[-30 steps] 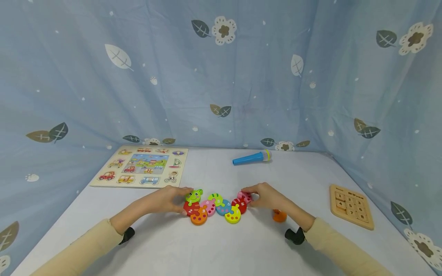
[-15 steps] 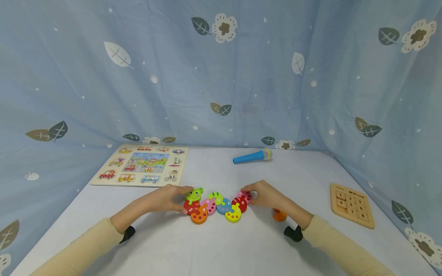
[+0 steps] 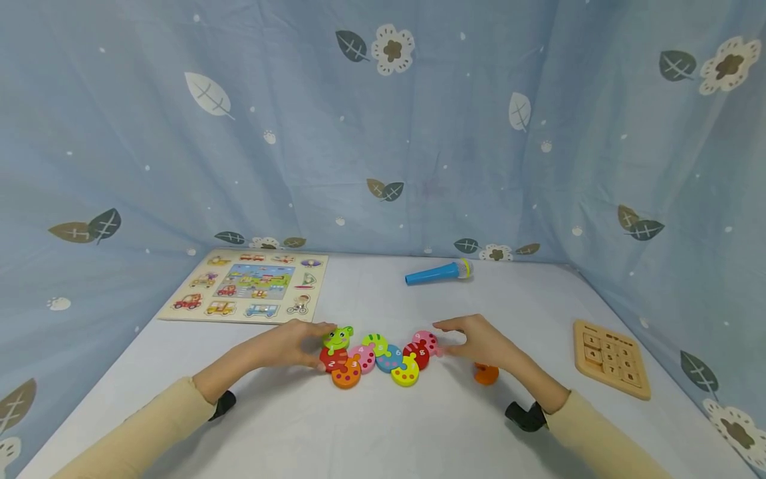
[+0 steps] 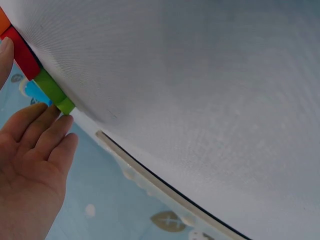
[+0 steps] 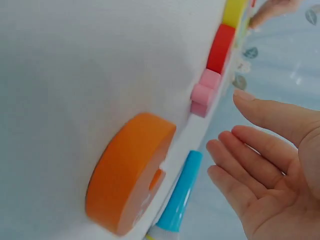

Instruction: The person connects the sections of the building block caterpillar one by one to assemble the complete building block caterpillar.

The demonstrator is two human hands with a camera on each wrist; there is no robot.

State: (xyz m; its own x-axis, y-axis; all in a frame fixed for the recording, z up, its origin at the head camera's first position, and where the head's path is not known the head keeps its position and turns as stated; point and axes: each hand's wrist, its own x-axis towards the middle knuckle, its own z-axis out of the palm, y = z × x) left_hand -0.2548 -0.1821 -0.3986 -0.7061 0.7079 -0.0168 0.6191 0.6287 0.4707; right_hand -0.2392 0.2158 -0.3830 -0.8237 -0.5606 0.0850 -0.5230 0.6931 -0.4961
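Observation:
A wooden number caterpillar puzzle [image 3: 389, 359] lies in a zigzag of joined, colourful pieces in the middle of the table. At its left end, my left hand [image 3: 290, 344] holds the green head [image 3: 337, 338] and red piece 2 [image 3: 332, 360] between fingers and thumb; the left wrist view shows the thumb on the red piece's side. My right hand [image 3: 479, 340] is just off the other end, beside pink piece 9 [image 3: 425, 341], its fingers apart and holding nothing. A loose orange piece [image 5: 135, 172] lies under the right wrist, partly hidden in the head view.
A vehicle picture puzzle board [image 3: 242, 286] lies back left. A blue toy microphone [image 3: 439, 272] rests at the back. On the right is a wooden number tile board [image 3: 612, 359]. A patterned blue curtain [image 3: 383, 133] encloses the table.
My right hand has let go of pink piece 9 and drawn back to the right, fingers spread. My left hand stays at the caterpillar's head.

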